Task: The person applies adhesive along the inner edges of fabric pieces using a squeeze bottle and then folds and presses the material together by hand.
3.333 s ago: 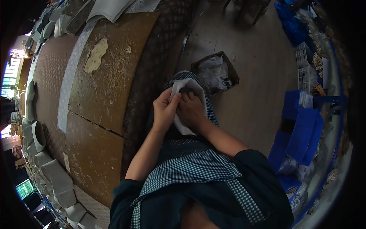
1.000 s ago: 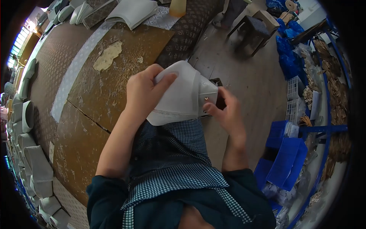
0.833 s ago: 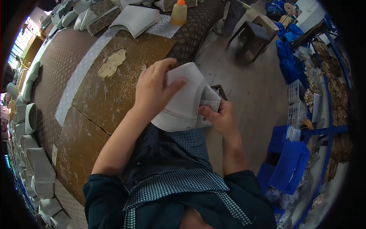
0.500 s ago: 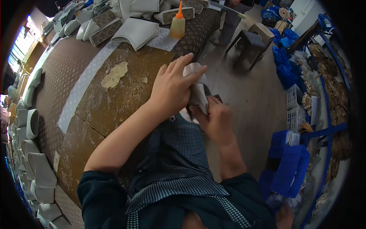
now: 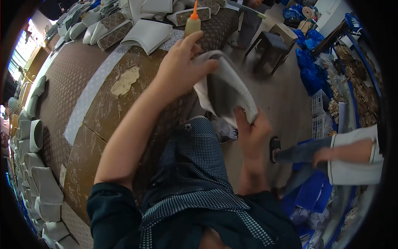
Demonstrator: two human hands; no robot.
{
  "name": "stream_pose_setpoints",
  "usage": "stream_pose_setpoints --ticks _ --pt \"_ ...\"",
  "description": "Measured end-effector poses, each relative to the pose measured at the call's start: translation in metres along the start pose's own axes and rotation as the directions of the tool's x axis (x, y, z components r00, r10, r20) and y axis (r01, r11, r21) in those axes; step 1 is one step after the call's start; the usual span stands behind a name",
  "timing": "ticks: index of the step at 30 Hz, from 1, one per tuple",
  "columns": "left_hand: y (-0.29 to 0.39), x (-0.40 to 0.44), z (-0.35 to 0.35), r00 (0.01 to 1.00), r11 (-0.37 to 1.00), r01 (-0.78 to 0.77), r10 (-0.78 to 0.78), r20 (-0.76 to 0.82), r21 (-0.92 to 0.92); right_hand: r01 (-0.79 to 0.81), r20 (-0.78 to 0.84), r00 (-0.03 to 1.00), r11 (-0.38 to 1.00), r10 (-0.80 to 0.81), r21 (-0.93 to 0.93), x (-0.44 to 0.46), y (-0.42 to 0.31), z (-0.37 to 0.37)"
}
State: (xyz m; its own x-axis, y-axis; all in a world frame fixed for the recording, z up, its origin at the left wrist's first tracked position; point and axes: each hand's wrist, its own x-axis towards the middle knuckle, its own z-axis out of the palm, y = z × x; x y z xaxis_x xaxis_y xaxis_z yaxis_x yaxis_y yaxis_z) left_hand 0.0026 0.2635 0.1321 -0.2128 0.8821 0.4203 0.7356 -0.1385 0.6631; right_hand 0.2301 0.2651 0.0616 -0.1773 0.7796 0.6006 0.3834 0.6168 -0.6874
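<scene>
A pale grey, leather-like folded piece [image 5: 236, 79] with a dark inside is spread between my hands, above the floor beside the table edge. My left hand [image 5: 180, 62] has its thumb against the piece's top left edge, with the index finger stretched out; blur hides part of its grip. Low on the piece's right side, my right hand [image 5: 253, 128] pinches the edge between thumb and fingers. Just beyond my left hand, a glue bottle [image 5: 193, 25] with an orange nozzle stands on the table.
The worn brown board [image 5: 112, 108] lies on the patterned table cover [image 5: 62, 79]. Similar pale pieces [image 5: 147, 35] are heaped at the back, and more [image 5: 45, 180] line the left. A person in white [image 5: 356, 157] is at right, near blue bins [image 5: 317, 193]. A dark stool [image 5: 271, 45] stands beyond.
The pale piece has been opened out and its dark inside shows. My hands have moved apart, the right one rightward. A person has come into view at the right.
</scene>
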Motion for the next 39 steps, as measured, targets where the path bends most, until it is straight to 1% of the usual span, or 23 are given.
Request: stream_pose_setpoints --ticks 1,4,5,7,9,10,12,13,15,18,19,21,22,23,25,26,28,29,30,32,34,38,39 --pt "0.007 -0.009 0.018 0.971 0.988 -0.081 0.107 -0.212 0.129 -0.011 -0.093 0.996 0.999 0.014 0.032 0.005 0.000 0.008" --pt "0.009 -0.039 0.071 0.917 0.978 -0.136 0.186 -0.352 0.160 0.014 -0.229 0.974 0.996 0.007 0.090 0.013 -0.003 0.021" --pt "0.000 -0.047 0.089 0.911 0.988 -0.084 0.129 -0.393 0.131 0.028 -0.250 0.968 0.994 -0.001 0.103 0.014 -0.004 0.024" --pt "-0.015 -0.060 0.109 0.895 0.883 0.264 -0.374 -0.242 -0.388 0.043 -0.302 0.953 0.971 0.031 0.237 0.011 -0.001 0.031" --pt "-0.018 -0.074 0.111 0.827 0.427 0.362 -0.557 0.074 -0.828 0.046 -0.338 0.939 0.950 0.065 0.310 0.003 0.012 0.039" --pt "-0.018 -0.077 0.115 0.824 0.379 0.196 -0.564 -0.058 -0.904 -0.032 -0.309 0.936 0.913 0.170 0.408 0.002 0.014 0.038" --pt "-0.016 -0.076 0.109 0.807 0.306 0.053 -0.574 -0.140 -0.951 -0.180 -0.175 0.928 0.806 0.329 0.564 -0.003 0.021 0.032" --pt "-0.006 -0.074 0.102 0.806 0.157 -0.090 -0.569 -0.165 -0.983 -0.202 -0.140 0.909 0.708 0.393 0.677 -0.004 0.023 0.032" --pt "-0.006 -0.076 0.085 0.870 -0.053 -0.195 -0.470 -0.148 -0.979 -0.222 -0.052 0.863 0.468 0.503 0.856 -0.003 0.019 0.030" --pt "0.039 -0.069 0.036 0.908 -0.142 -0.231 -0.386 -0.162 -0.963 -0.351 0.134 0.844 0.345 0.519 0.871 -0.013 0.011 0.008" --pt "0.006 -0.069 0.031 0.968 -0.015 -0.226 -0.116 -0.223 -0.974 -0.340 0.114 0.864 0.402 0.491 0.850 -0.018 0.014 0.002" --pt "-0.034 -0.073 0.032 0.992 0.187 -0.058 -0.100 -0.078 -0.981 -0.323 0.092 0.900 0.507 0.427 0.799 -0.027 0.022 -0.013" --pt "-0.036 -0.073 0.031 0.995 0.290 0.026 -0.098 -0.002 -0.957 -0.319 0.057 0.919 0.651 0.390 0.688 -0.028 0.027 -0.023" --pt "-0.033 -0.074 0.030 0.989 0.643 0.127 -0.137 0.050 -0.755 -0.304 0.028 0.937 0.774 0.348 0.556 -0.028 0.032 -0.035" --pt "-0.039 -0.094 0.046 0.990 0.898 0.137 -0.141 0.020 -0.419 -0.255 -0.010 0.961 0.904 0.275 0.343 -0.035 0.045 -0.048" --pt "-0.031 -0.108 0.057 0.973 0.919 0.177 -0.217 -0.077 -0.354 -0.147 -0.008 0.988 0.967 0.152 0.208 -0.040 0.045 -0.050" --pt "-0.037 -0.137 0.089 0.956 0.863 0.141 -0.246 -0.161 -0.485 0.105 0.059 0.993 0.993 -0.101 -0.062 -0.045 0.039 -0.047" --pt "-0.033 -0.150 0.103 0.958 0.812 0.204 -0.280 -0.060 -0.547 0.110 0.109 0.989 0.989 -0.100 -0.096 -0.054 0.036 -0.040" --pt "-0.030 -0.157 0.117 0.969 0.843 0.179 -0.239 -0.055 -0.507 0.098 0.164 0.983 0.989 -0.079 -0.110 -0.066 0.035 -0.034" --pt "-0.044 -0.178 0.137 0.937 0.841 0.330 -0.346 0.042 -0.428 0.091 0.235 0.971 0.979 -0.046 -0.183 -0.093 0.040 -0.018" --pt "-0.056 -0.196 0.147 0.941 0.847 0.310 -0.340 0.008 -0.432 0.063 0.310 0.950 0.992 -0.028 -0.105 -0.108 0.041 -0.015" --pt "-0.069 -0.202 0.142 0.972 0.913 0.205 -0.232 -0.036 -0.352 -0.308 0.498 0.855 0.913 0.143 0.267 -0.115 0.062 -0.031" --pt "-0.070 -0.200 0.142 0.979 0.930 0.172 -0.198 -0.048 -0.326 -0.253 0.404 0.905 0.933 0.134 0.257 -0.121 0.082 -0.027"
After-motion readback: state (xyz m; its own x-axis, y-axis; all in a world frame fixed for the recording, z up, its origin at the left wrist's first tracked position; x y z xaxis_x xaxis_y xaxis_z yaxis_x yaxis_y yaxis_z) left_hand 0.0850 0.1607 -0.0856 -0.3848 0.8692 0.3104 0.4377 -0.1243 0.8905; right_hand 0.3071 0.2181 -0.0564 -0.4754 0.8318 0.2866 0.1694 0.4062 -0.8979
